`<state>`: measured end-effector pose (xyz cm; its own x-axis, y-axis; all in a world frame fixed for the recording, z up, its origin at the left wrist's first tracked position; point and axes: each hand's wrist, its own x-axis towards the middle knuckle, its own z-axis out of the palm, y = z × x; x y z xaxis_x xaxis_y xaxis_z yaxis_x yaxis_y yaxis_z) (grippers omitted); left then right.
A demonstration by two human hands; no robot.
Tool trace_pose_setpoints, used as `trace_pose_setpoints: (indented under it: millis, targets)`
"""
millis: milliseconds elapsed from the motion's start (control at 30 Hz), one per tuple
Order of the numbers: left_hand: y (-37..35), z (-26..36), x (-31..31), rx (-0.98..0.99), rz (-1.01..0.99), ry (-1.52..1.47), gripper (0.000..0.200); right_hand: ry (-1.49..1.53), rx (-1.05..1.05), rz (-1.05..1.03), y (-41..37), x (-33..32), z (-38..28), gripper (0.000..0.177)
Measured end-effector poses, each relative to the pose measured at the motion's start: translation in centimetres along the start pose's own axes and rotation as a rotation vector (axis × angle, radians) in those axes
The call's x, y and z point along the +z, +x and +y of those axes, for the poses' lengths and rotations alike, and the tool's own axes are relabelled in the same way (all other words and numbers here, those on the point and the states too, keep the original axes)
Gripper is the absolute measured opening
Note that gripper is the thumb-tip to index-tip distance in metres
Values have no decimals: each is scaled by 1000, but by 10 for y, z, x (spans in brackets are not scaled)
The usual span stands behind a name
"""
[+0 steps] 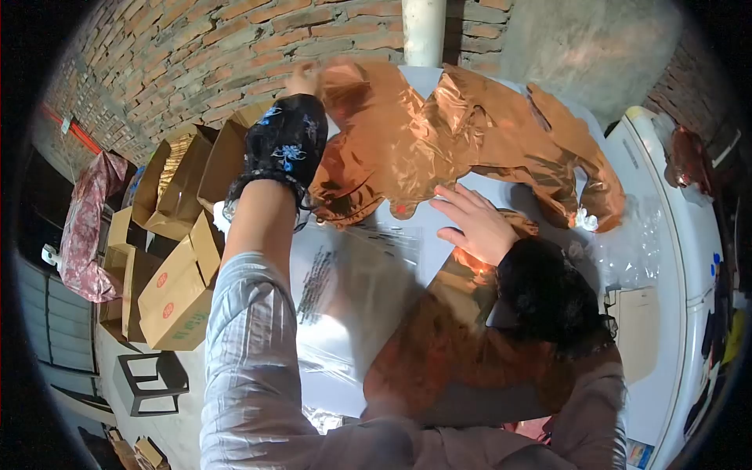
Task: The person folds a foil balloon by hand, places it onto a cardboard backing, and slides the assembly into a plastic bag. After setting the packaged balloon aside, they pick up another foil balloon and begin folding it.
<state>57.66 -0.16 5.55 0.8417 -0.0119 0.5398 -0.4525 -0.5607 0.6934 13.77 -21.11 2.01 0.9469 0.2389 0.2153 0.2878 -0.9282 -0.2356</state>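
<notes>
A flat, shiny copper-coloured foil piece (427,133), shaped like an uninflated foil balloon, lies across the far part of the white table. My left hand (301,79) is at its far left edge. Motion smears those fingers, so I cannot see whether they grip the foil. My right hand (479,227) rests palm down with fingers apart, fingertips by the near edge of that foil, close to a small tab with a red spot. A second copper foil piece (446,345) lies under and below my right hand. Black lace cuffs cover both wrists.
Clear plastic bags (345,290) with printed text lie on the table between my arms. Clear plastic wrap (630,243) sits at right beside a white appliance (666,313). Cardboard boxes (176,290) and a dark stool (151,381) stand at left. A brick wall with a white pipe (424,31) is behind.
</notes>
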Motion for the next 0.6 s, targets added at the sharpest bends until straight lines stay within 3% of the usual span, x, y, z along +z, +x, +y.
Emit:
trace_pose_setpoints:
  millis: [67,167,233,333,400,433,467,567,600]
  targets:
    - [-11,3,-2,68,237,170,41,-3,-17,12,-1,0,1,51]
    - [-44,3,-35,47,-89,46,43,-25,-10,3,-2,0,0,52]
    - [-56,-9,-60,92,-604,-254,44,-16,2,-10,0,1,-1,52]
    - [-145,50,-120,199,-968,44,48,-8,-4,-22,1,3,4,52]
    - [-183,48,-137,377,-968,124,51,-3,5,-50,2,1,2,53]
    - [-194,25,-128,489,-857,59,52,-7,-2,-29,1,2,1,52]
    - [-196,43,-136,365,-948,101,50,-16,-7,-6,1,2,0,51]
    - [-200,55,-133,399,-913,284,40,5,9,-4,2,-6,1,46]
    - [-197,53,-132,504,-929,360,30,24,15,-12,7,-9,0,44]
